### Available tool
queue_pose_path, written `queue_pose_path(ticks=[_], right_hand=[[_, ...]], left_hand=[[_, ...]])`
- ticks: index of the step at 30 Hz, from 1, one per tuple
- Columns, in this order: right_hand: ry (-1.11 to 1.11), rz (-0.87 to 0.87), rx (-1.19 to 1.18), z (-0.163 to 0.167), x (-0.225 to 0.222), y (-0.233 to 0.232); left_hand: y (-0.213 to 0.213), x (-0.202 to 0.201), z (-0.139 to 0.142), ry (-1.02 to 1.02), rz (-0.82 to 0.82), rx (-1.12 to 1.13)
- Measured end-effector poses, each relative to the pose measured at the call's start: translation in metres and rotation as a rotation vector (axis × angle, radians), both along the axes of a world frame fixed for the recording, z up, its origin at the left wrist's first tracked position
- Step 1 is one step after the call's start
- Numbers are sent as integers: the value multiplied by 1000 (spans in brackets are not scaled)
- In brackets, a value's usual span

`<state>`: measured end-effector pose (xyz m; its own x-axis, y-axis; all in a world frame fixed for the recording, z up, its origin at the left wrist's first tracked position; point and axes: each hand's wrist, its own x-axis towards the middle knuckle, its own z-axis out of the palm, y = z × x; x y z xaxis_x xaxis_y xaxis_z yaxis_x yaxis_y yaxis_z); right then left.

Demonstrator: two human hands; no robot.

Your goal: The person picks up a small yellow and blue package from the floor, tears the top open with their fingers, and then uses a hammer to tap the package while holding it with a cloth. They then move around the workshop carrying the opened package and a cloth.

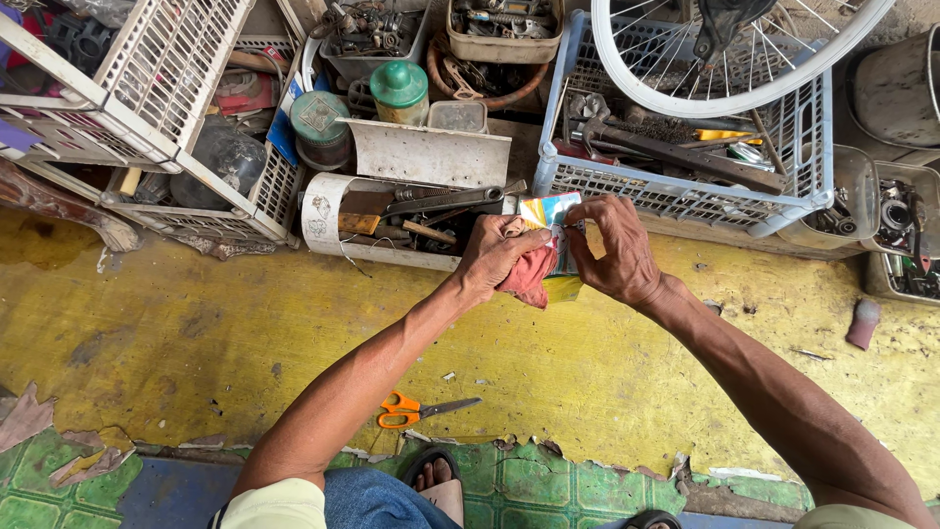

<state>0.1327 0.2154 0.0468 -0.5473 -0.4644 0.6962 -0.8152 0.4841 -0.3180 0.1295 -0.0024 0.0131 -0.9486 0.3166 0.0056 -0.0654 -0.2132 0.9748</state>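
My left hand (497, 257) grips a red cloth (530, 277) and steadies a small colourful packet (552, 211), printed in yellow, blue and white, held above the yellow floor. The fingers of my right hand (615, 250) pinch the packet's top right edge. Both forearms reach in from the bottom of the view. The packet's lower part is mostly hidden behind the cloth and my fingers.
Orange-handled scissors (411, 409) lie on the yellow floor (196, 333) near my sandalled foot (438, 482). A cut white pipe tray of tools (323, 220), white plastic baskets (685, 186) of metal parts, a green-lidded jar (399, 90) and a bicycle wheel (725, 59) crowd the far side.
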Motion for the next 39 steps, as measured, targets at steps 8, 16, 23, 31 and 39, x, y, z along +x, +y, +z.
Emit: queue_pose_path(ticks=[8, 16, 23, 31, 39], right_hand=[[35, 26, 124, 8, -2, 1], [5, 96, 206, 1, -6, 6], [-49, 102, 139, -17, -10, 6], [-85, 74, 84, 4, 10, 8], [-83, 101, 51, 7, 7, 5]], left_hand=[[7, 4, 15, 10, 8, -110], [10, 4, 14, 37, -14, -174], [5, 6, 8, -41, -54, -58], [-3, -4, -3, -76, -23, 71], [-5, 5, 13, -159, -64, 105]])
